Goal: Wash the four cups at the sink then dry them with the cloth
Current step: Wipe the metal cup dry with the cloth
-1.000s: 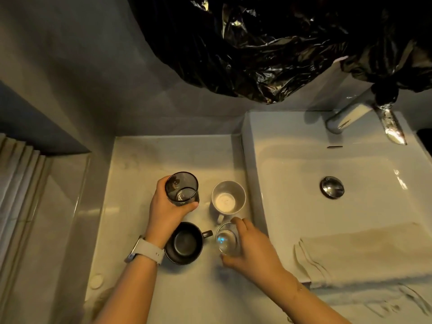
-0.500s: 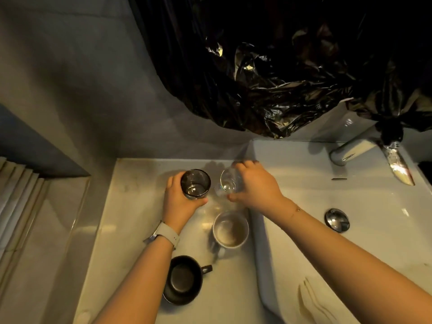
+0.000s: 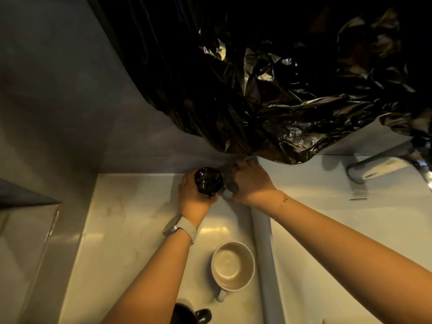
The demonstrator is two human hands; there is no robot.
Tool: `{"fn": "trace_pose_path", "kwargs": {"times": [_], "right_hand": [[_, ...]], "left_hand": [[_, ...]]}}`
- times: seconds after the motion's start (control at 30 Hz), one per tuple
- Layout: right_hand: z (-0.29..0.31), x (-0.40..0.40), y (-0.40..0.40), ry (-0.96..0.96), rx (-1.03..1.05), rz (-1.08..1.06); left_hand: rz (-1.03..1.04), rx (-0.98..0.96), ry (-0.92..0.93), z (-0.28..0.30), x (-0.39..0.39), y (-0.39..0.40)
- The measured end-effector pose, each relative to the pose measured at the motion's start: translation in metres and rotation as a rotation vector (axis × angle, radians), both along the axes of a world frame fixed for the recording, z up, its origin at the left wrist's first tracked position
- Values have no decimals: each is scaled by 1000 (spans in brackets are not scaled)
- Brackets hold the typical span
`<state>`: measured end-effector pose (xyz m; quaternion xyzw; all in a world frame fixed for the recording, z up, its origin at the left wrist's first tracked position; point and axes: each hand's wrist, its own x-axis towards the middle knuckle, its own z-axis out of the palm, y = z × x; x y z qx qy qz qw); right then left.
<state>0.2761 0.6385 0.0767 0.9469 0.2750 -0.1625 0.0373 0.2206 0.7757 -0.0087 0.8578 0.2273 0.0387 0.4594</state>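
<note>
Fingers of left hand (image 3: 195,197) wrap the dark glass (image 3: 208,181), right hand (image 3: 251,183) curls round the clear glass (image 3: 228,183), mid-frame at counter's back edge, likely clearing space; white mug (image 3: 233,265) lower centre.

Black plastic sheet (image 3: 268,90) overhangs the counter's (image 3: 131,218) open left side.

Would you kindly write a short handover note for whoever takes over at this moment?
Left hand grips the dark glass at the back of the counter.
Right hand holds the clear glass beside it, mostly hidden.
White mug stands on the counter by the sink; black mug is at the frame's bottom edge.
Tap shows no water. Cloth out of view.
Done: no washing evident. Left: wash and dry all four.
</note>
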Motion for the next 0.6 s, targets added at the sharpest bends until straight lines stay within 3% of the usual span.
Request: {"fn": "trace_pose_path", "kwargs": {"times": [0.17,0.4,0.5,0.6], "right_hand": [[-2,6,0,-60,15,-43],[-11,-4,-7,-80,12,3],[-6,-21,-16,-102,278,6],[18,-72,-35,-117,648,-177]], "left_hand": [[154,-142,47,0,11,-6],[152,-168,31,6,11,-15],[72,-139,55,20,-1,-9],[107,-86,-5,49,-44,-6]]}}
